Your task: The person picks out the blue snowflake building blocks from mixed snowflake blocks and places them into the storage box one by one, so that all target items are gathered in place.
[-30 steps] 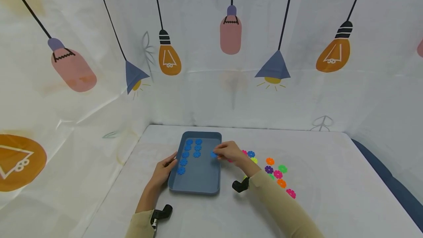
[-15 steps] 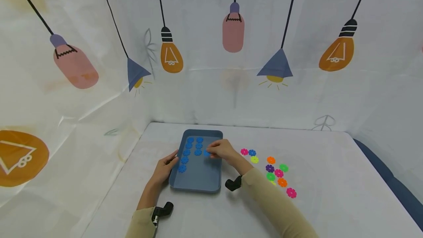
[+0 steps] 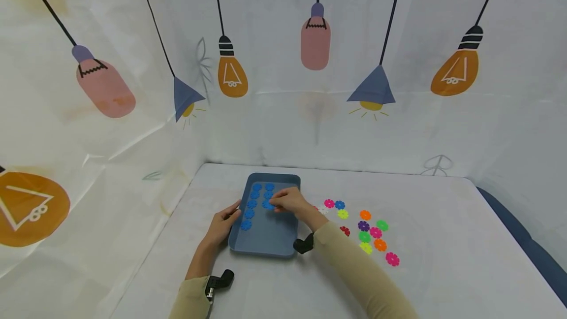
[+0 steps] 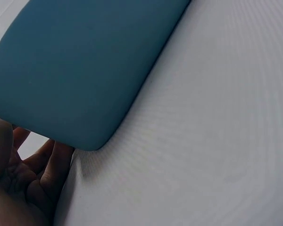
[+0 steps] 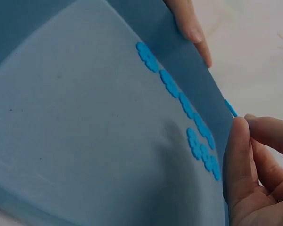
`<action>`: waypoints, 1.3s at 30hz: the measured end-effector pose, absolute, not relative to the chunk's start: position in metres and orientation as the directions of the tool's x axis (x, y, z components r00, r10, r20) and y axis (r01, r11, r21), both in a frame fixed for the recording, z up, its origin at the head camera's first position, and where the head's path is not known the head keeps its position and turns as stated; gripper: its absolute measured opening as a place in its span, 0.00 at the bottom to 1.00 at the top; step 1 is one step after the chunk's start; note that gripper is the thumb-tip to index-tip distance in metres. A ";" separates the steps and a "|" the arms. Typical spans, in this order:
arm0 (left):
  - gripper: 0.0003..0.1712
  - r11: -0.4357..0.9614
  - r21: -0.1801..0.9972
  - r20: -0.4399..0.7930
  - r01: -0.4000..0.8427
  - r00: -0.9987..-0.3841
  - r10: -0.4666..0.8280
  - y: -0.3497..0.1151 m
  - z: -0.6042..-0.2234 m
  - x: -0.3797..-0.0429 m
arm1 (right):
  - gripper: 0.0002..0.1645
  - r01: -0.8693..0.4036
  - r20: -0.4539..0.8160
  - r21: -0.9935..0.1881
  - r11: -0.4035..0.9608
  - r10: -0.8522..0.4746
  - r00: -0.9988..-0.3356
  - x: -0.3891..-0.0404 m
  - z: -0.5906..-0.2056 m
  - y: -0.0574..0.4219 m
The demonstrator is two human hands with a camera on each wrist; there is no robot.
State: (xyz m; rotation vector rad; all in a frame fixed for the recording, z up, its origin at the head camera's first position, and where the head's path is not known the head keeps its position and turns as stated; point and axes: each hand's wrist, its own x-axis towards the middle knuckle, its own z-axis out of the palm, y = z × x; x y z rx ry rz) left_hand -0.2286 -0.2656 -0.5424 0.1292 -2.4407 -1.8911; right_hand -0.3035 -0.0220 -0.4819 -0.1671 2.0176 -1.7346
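My left hand point(image 3: 223, 225) grips the left side of a blue-grey tray point(image 3: 266, 245); in the left wrist view, its fingers point(image 4: 52, 167) bend under the tray's edge. Inside the tray, blue flower-shaped discs point(image 3: 246, 224) lie flat in two columns, the left one longer. My right hand point(image 3: 292, 202) is over the tray, right at the lower end of the shorter column. In the right wrist view, thumb and forefinger pinch a thin blue flower-shaped disc point(image 5: 230, 108), seen edge-on above the tray floor. From the head, the fingertips mostly hide that disc.
To the right of the tray, loose flower-shaped discs in pink, orange, green, yellow, purple and red point(image 3: 375, 232) are scattered on the white table point(image 3: 443, 260). One loose blue disc point(image 3: 339, 205) lies among them. A printed white sheet point(image 3: 274, 127) hangs behind the table.
My right hand has moved left across the tray with the blue disc, from the right rim to the shorter column. The left hand keeps its hold on the tray.
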 end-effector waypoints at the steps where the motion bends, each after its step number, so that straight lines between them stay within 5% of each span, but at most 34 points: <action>1: 0.27 0.254 0.967 -0.007 -0.031 -0.996 -0.094 -0.266 -0.543 -0.229 | 0.12 0.208 -0.270 -0.959 0.194 -0.389 -0.881 -0.304 -0.483 -0.023; 39: 0.28 0.229 0.973 -0.013 -0.033 -0.996 -0.088 -0.266 -0.543 -0.228 | 0.06 0.220 -0.307 -0.944 0.246 -0.413 -0.857 -0.306 -0.505 -0.039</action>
